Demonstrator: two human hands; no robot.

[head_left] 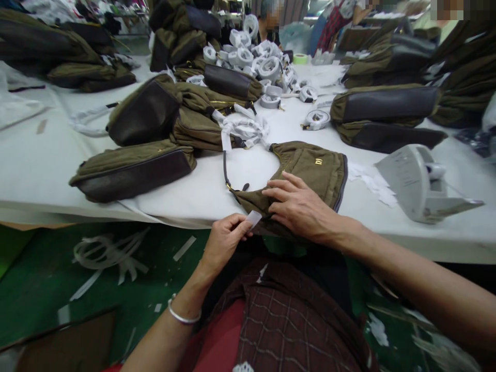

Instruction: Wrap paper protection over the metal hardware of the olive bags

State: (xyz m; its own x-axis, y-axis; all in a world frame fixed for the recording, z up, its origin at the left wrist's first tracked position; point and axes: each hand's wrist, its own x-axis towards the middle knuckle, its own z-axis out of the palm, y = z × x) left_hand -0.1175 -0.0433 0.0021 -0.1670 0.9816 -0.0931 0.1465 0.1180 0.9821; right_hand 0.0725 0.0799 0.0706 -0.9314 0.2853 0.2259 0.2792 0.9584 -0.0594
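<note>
Hanging over the near edge of the white-covered worktable, the olive-green fabric handbag is partly lost to view: its lower corner drops behind the right hand and the person's lap, so that end cannot be made out. Its thin dark strap curves up on the tabletop to the left. What is printed on the small white paper slip, if anything, is too small to read. Both forearms run out of the picture at the bottom, and the people at the far side of the table are cut off by the top edge.

The left hand is curled below the table edge, thumb and forefinger pinched on the slip and holding it right at the bag's near corner; a silver bangle sits on that wrist. The right hand lies palm down on the bag, fingers spread flat and pointing left, gripping nothing.

A grey plastic tape dispenser stands on the table to the right, well apart from the bag. A heap of white tape rolls lies further back among more olive bags with dark brown bases.
</note>
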